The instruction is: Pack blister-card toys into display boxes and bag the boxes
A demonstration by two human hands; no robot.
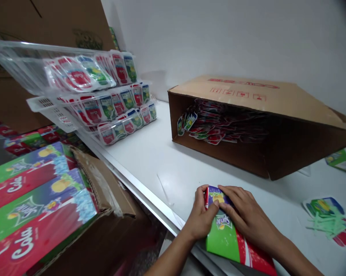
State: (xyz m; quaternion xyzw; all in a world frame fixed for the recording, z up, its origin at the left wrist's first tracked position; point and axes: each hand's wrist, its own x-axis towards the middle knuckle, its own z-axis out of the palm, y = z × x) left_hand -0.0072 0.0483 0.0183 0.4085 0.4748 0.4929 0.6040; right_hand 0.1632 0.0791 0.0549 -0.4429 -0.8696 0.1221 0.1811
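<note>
A small printed carton (224, 241), green and red with "Sprite" lettering and a purple end, lies at the near edge of the white table. My left hand (203, 218) grips its far left corner, thumb on the top face. Across the far right edge, my right hand (246, 214) has its fingers wrapped over the carton, with its thumb close to the left one. Both hands are closed on the same carton. Its near end reaches past the table edge. What is inside cannot be seen.
A cardboard box (241, 90) on its side holds many drink-shaped packets (210, 122). Clear trays (89, 92) of similar packets are stacked at left. An open carton (109, 188) of printed boxes stands front left. Loose packets (323, 207) and pale green strips (328, 224) lie at right.
</note>
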